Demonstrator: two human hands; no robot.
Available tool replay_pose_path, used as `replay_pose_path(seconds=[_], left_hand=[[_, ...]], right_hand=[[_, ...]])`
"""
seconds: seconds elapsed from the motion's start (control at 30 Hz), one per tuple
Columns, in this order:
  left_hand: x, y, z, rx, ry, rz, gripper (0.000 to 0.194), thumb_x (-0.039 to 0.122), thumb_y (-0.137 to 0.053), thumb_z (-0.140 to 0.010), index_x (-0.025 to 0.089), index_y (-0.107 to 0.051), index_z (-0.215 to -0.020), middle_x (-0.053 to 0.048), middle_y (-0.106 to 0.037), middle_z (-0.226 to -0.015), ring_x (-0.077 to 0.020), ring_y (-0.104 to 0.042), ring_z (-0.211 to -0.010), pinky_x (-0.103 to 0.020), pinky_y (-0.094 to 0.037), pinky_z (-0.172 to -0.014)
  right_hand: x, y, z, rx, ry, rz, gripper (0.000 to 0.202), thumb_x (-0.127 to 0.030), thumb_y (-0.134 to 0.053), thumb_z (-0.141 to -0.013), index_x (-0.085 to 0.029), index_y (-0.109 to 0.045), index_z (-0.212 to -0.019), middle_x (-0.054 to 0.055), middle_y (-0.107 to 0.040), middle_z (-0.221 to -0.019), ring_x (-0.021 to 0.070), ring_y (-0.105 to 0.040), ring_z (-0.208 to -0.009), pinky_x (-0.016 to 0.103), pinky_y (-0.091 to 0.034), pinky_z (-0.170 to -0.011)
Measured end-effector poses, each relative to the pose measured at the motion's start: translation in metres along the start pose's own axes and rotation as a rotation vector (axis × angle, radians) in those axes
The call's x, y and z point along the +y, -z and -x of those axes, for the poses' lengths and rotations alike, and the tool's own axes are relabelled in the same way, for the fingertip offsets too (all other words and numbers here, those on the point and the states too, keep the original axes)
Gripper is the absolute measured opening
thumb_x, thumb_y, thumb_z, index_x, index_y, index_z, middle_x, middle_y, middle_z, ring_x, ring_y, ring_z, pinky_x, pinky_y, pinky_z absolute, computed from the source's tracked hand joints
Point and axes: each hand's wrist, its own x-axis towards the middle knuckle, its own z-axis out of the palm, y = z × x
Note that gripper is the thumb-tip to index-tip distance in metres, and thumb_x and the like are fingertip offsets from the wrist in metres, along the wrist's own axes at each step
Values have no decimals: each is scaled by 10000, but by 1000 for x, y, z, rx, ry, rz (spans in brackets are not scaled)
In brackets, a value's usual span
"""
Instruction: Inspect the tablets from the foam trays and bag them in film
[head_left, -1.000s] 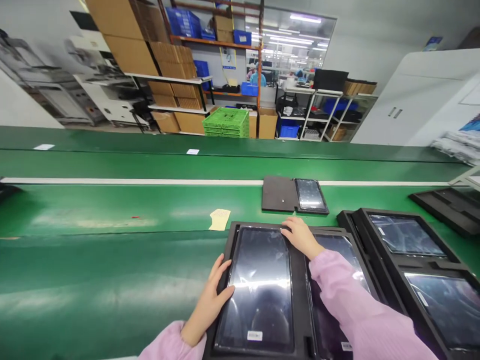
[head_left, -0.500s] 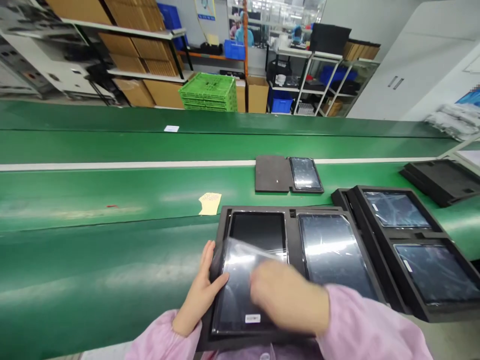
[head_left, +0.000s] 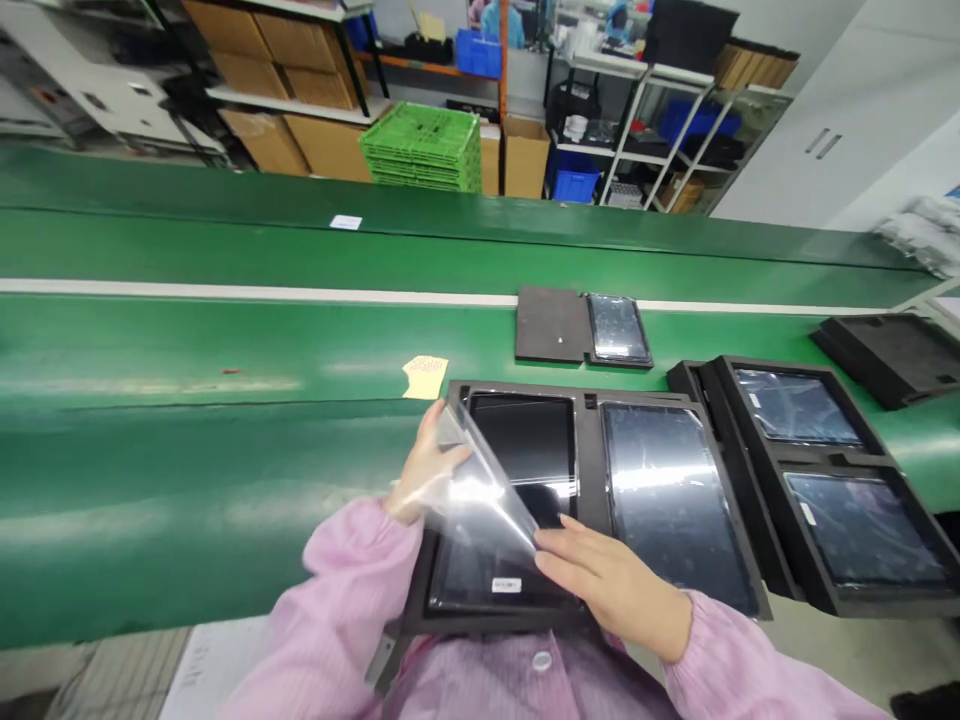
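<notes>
A black-framed screen panel [head_left: 517,430] lies in the left recess of a dark foam tray [head_left: 589,480]. Clear protective film [head_left: 480,490] is lifted off the panel's upper part and folds diagonally toward the left; its lower part still covers the glass around a small white label [head_left: 506,585]. My left hand [head_left: 424,470] is closed on the raised film at the tray's left edge, with film partly over the fingers. My right hand [head_left: 607,580] reaches across the panel's lower right, fingers stretched out and fingertips touching the film's fold. A second film-covered panel [head_left: 675,480] fills the right recess.
More foam trays with panels [head_left: 862,530] are stacked at the right, and a dark tray [head_left: 892,355] lies beyond them. A small foam holder with a screen [head_left: 619,328] and a yellow paper scrap [head_left: 426,376] lie on the green belt [head_left: 187,340]. Green crates [head_left: 424,140] stand behind.
The film's lifted part has opened out toward the upper left. My left hand has moved from the tray's side onto the film. My right hand has shifted right and its fingers have straightened.
</notes>
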Motion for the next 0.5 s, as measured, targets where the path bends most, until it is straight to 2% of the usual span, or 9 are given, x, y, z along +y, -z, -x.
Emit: replay_pose_path(seconds=[0.07,0.13,0.17,0.23,0.3,0.4,0.43,0.5], left_hand=[[7,-1,-11,-59,84,93,874,241,-642,-663,152,-192,-1408,-117,-230,-1477,-268,-233,-1342,-382,-164,-1109],[12,0,-14,-115,135,188,918,227,-637,-672,144,-120,-1427,-116,-212,-1485,-257,-277,-1324,-370,-204,-1097],[13,0,-13,-132,142,220,924,222,-635,-675,146,-107,-1429,-112,-217,-1485,-249,-295,-1316,-364,-219,-1091],[15,2,-11,-135,138,242,923,212,-636,-676,153,-108,-1430,-102,-226,-1483,-235,-296,-1317,-355,-212,-1093],[15,3,-9,-124,147,226,916,214,-644,-673,156,-129,-1428,-98,-228,-1483,-235,-275,-1328,-356,-190,-1100],[15,3,-8,-112,156,211,907,214,-643,-671,141,-145,-1426,-105,-227,-1483,-244,-257,-1335,-352,-185,-1100],[16,3,-8,-110,157,209,906,212,-642,-671,135,-146,-1425,-109,-238,-1479,-246,-272,-1329,-352,-196,-1097],[16,1,-7,-107,152,211,897,211,-635,-673,127,-149,-1424,-117,-272,-1465,-246,-319,-1306,-347,-226,-1087]], right_hand=[[3,2,-9,-25,-4,119,418,9,-358,-861,-198,-504,-1193,141,-452,-1308,253,-340,-1266,512,-375,-996],[12,7,-21,-23,-20,254,302,-38,-445,-858,-218,-593,-1050,119,-394,-1359,314,-231,-1309,603,-288,-1007],[18,9,-29,-4,-24,293,215,-76,-492,-854,-214,-626,-949,101,-396,-1362,329,-224,-1307,621,-249,-1014],[34,11,-44,65,-63,270,116,-162,-565,-840,-196,-639,-757,86,-452,-1320,332,-304,-1265,594,-253,-1022],[54,10,-60,176,-239,101,174,-237,-591,-828,-193,-628,-663,84,-568,-1181,310,-448,-1154,528,-350,-979],[83,9,-79,331,-564,-160,254,-329,-504,-857,-188,-628,-685,63,-661,-939,243,-598,-919,429,-475,-835],[89,9,-82,362,-624,-198,281,-353,-469,-868,-184,-630,-712,56,-669,-890,228,-616,-859,411,-492,-794],[93,11,-84,383,-645,-219,318,-386,-432,-881,-173,-639,-767,55,-676,-854,218,-630,-812,389,-504,-752]])
